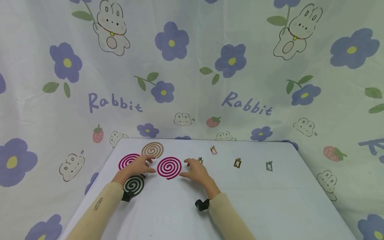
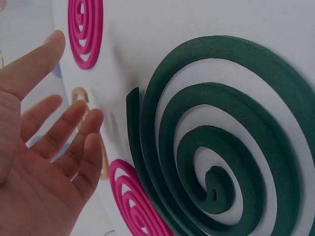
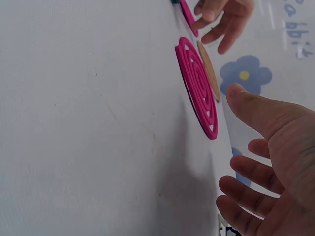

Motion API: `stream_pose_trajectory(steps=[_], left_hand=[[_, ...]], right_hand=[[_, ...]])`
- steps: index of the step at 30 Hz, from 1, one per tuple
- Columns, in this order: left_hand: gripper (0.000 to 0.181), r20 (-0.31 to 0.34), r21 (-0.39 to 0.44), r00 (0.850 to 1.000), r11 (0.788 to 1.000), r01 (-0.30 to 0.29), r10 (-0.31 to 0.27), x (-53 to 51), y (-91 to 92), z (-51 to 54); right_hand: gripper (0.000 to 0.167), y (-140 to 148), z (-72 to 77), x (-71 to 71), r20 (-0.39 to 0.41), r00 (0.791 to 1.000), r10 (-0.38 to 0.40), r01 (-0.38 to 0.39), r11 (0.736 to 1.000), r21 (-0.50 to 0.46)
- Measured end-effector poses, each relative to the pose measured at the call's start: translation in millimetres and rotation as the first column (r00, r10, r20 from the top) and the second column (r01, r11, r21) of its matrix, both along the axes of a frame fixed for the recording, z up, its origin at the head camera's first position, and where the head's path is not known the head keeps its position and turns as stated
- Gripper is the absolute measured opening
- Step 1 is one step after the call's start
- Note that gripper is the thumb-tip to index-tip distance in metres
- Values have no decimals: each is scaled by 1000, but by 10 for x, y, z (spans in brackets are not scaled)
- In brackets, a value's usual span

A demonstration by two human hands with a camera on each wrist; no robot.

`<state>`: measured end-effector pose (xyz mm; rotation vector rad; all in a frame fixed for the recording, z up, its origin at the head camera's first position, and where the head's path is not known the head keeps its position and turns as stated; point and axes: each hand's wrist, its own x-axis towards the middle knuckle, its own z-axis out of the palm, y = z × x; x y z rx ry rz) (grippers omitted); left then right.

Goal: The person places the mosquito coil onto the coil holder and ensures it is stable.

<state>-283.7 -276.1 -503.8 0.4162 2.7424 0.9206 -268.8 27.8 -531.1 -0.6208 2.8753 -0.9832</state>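
Observation:
A magenta spiral coil [image 1: 169, 168] lies flat on the white table between my two hands. My left hand [image 1: 138, 166] hovers at its left with fingers apart, over a second magenta coil [image 1: 127, 160] and near a tan coil [image 1: 152, 150]. Below that wrist is a dark green coil [image 1: 134, 185], large in the left wrist view [image 2: 216, 191]. On the other side, my right hand [image 1: 196, 170] is held with fingers spread and slightly bent, holding nothing. Neither hand appears to touch a coil.
Several small metal stands lie at the right: a colourful one [image 1: 213, 150], a bronze one [image 1: 237, 163], a grey one [image 1: 269, 166] and another [image 1: 200, 160] partly behind my right hand. A patterned curtain [image 1: 192, 76] hangs behind the table [image 1: 270, 206].

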Motion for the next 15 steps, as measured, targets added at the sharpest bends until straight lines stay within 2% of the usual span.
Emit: stream_pose_trajectory(steps=[5, 11, 15], left_hand=[[73, -3, -2, 1000, 1000, 18, -18, -51, 30, 6], [77, 6, -37, 1000, 999, 12, -12, -71, 42, 7], [77, 1, -31, 999, 998, 45, -45, -80, 51, -22]], right_hand=[[68, -64, -28, -50, -14, 1000, -17, 17, 1000, 15], [73, -166, 12, -108, 24, 1000, -15, 14, 1000, 28], [77, -225, 42, -149, 52, 998, -25, 23, 999, 42]])
